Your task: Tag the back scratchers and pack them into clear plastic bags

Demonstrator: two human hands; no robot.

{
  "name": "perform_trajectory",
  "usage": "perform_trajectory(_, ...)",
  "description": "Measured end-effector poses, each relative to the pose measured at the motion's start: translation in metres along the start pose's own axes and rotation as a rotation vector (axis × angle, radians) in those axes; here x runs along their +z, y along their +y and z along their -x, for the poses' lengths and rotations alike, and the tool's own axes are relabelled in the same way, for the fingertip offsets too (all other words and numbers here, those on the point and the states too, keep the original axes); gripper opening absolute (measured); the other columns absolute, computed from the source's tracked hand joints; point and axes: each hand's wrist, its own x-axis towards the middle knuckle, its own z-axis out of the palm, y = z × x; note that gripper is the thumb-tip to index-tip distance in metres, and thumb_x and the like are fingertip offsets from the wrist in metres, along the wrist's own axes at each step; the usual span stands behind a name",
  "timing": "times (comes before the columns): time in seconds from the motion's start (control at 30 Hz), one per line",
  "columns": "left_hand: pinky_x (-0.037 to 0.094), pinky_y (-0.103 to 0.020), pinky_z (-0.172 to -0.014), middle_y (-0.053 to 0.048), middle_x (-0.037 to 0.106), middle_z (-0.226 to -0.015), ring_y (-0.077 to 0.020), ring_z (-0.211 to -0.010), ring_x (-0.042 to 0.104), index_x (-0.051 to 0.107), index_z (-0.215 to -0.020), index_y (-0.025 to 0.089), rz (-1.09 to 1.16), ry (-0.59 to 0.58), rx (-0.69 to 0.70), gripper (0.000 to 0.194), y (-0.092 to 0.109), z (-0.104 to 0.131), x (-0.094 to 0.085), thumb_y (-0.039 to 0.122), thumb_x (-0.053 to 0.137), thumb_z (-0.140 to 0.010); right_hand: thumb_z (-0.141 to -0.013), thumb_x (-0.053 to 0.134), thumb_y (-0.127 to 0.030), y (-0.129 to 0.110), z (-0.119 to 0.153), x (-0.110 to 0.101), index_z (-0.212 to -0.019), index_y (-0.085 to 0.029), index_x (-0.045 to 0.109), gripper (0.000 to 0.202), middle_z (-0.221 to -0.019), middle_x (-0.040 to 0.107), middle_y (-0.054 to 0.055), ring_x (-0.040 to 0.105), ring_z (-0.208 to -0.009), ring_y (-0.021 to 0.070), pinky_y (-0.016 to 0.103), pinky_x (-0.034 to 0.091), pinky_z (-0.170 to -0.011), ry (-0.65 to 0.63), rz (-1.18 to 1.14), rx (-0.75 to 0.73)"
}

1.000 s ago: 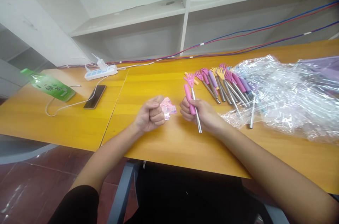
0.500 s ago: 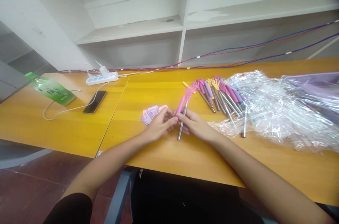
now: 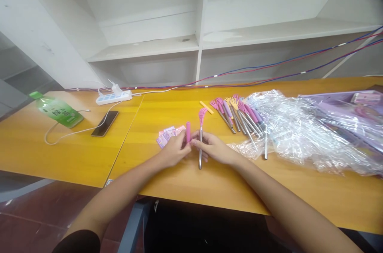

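Note:
Between the thumb and fingers of my right hand (image 3: pixel 212 148) is a back scratcher (image 3: pixel 200 139) with a pink claw head and a metal rod, held nearly upright. My left hand (image 3: pixel 175 150) grips a pink tube-shaped handle (image 3: pixel 188 131), which stands upright beside the rod and apart from it. The fingertips of both hands are close together, partly hidden behind what they hold. Small printed pink and purple cards (image 3: pixel 167 135) lie fanned on the table just behind my left hand. A pile of back scratchers (image 3: pixel 239 115) in pink, yellow and purple lies to the right.
Clear plastic wrapping (image 3: pixel 287 129) covers much of the table's right side, beside a purple bin (image 3: pixel 335 105). A yellow tube (image 3: pixel 206 107) lies near the pile. On the left are a green bottle (image 3: pixel 58 111), a phone (image 3: pixel 105 123) and a white power strip (image 3: pixel 113 97).
The pink handle has moved left, away from the rod, and is now in my left hand. The back scratcher in my right hand has turned more upright. The camera view has shifted slightly.

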Motion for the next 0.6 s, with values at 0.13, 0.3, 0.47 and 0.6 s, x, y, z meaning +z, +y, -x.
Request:
perform_trajectory(0.13,0.045,-0.029,-0.068,0.005,0.059,-0.061,-0.0149,-0.059,0.061,0.053,-0.093,0.021,-0.068,-0.002,0.007,0.018,0.003,-0.001,-0.009,0.013,0.038,-0.095,-0.092,0.071,-0.062,0.001,-0.005,-0.009,-0.109,-0.021,0.064,0.045,-0.070,0.055,-0.006,0.047,-0.041,0.0081,0.025,0.045,-0.038,0.328,-0.182,-0.113)
perform_trajectory(0.3,0.034,-0.031,-0.067,0.001,0.059,-0.075,-0.0161,-0.069,0.054,0.056,-0.086,0.021,-0.329,0.045,0.062,0.025,0.003,-0.003,-0.013,0.029,0.039,-0.104,-0.089,0.074,-0.059,-0.007,-0.005,-0.037,-0.079,-0.021,0.063,0.041,-0.062,0.042,-0.006,0.040,-0.048,0.0081,0.022,0.046,-0.044,0.702,-0.472,-0.287)
perform_trajectory(0.47,0.031,-0.031,-0.066,0.001,0.057,-0.077,-0.0157,-0.069,0.051,0.056,-0.088,0.021,-0.372,0.067,0.051,0.024,0.002,-0.004,-0.013,0.033,0.044,-0.104,-0.084,0.080,-0.045,-0.017,-0.002,-0.051,-0.081,-0.021,0.061,0.031,-0.062,0.028,-0.008,0.036,-0.053,0.0087,0.019,0.041,-0.046,0.758,-0.623,-0.298)
perform_trajectory(0.6,0.036,-0.030,-0.069,0.001,0.061,-0.081,-0.0159,-0.073,0.056,0.059,-0.093,0.021,-0.325,0.082,0.071,0.020,0.005,-0.004,-0.015,0.030,0.045,-0.104,-0.085,0.077,-0.042,-0.016,-0.002,-0.048,-0.082,-0.021,0.058,0.028,-0.062,0.029,-0.008,0.031,-0.051,0.0081,0.019,0.034,-0.043,0.721,-0.623,-0.267)
